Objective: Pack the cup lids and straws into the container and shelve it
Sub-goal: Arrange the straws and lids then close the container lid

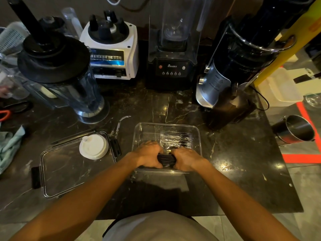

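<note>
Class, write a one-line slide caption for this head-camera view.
Both hands, left hand and right hand, press a bundle of black straws into the clear rectangular plastic container; the white round cup lid waits outside.

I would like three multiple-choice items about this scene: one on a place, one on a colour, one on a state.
1. Where does the white cup lid lie?
A. on the container lid
B. inside the container
C. on the white blender

2. What colour are the straws between the hands?
A. red
B. black
C. white

3. How is the clear container?
A. closed
B. upside down
C. open

Key: 1 A, it rests on the container lid, left of the container. 2 B, the bundle gripped by the left hand and right hand is black. 3 C, its lid lies apart.
</note>
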